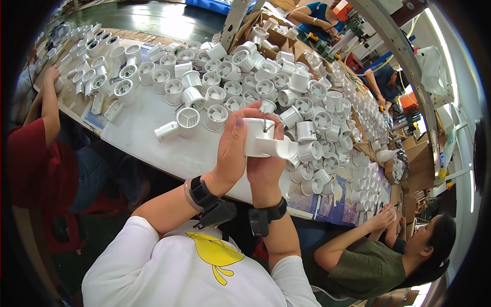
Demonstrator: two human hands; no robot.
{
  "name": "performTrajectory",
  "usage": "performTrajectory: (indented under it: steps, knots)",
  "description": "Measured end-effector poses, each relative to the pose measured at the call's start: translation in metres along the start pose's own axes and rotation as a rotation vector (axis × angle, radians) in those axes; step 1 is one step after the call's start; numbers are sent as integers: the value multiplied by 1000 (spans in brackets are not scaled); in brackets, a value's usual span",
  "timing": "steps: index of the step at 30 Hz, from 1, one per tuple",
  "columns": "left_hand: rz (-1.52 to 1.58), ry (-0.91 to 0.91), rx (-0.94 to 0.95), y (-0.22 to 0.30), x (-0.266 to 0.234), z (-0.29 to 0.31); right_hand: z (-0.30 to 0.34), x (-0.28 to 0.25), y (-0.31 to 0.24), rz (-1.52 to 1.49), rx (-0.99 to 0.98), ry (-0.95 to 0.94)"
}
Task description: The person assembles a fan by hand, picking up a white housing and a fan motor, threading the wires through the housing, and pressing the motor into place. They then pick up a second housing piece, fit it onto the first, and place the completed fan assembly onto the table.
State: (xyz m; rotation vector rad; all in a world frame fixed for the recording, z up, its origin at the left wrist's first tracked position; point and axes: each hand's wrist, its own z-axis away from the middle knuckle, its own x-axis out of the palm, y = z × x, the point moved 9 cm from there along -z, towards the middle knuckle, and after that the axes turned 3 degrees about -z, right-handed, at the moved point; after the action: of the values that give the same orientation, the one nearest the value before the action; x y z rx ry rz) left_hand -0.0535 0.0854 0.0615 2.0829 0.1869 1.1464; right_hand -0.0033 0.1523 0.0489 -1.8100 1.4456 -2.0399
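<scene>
Up at the far end of the worktop (pixel 153 138), brown cardboard boxes (pixel 279 38) stand open with white parts spilling out of them. More brown boxes (pixel 417 158) sit along the right edge, near an orange box (pixel 409 101) and a clear plastic bag (pixel 433 64) hanging from a slanted metal post (pixel 404 56). Flat printed sheets (pixel 312 197) in blue and purple tones lie on the near right part of the worktop, under rows of parts. A blue crate (pixel 212 5) shows at the top edge.

The worktop is crowded with white plastic fan housings (pixel 266 89), short round cylinders with a small rotor visible inside each open end. One piece with a round slatted grille and a side spout (pixel 184 121) lies by itself on the bare surface, well apart from the main heap.

The person holds one white housing (pixel 261 137) up above the near edge of the worktop. It is a smooth white cylinder with a flat spout jutting out low on its right side. The left hand (pixel 232 148) wraps around its left side, thumb on the front. The right hand (pixel 266 166) grips it from below, fingers closed under the spout. Both wrists carry black bands (pixel 266 217).

On the left a person in a red shirt (pixel 36 163) reaches an arm onto the worktop. At lower right a person in an olive shirt (pixel 368 268) works with both hands close together by the small parts.
</scene>
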Motion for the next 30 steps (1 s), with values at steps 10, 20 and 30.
performTrajectory:
  steps: [10,20,30]
  knots:
    - [137,-115,83,26,17,6,21,25,-21,90,-351,15]
    - [202,-144,25,19,12,1,12,15,-24,185,-252,58]
    - [-113,-181,8,6,1,-2,3,0,1,-33,-176,103]
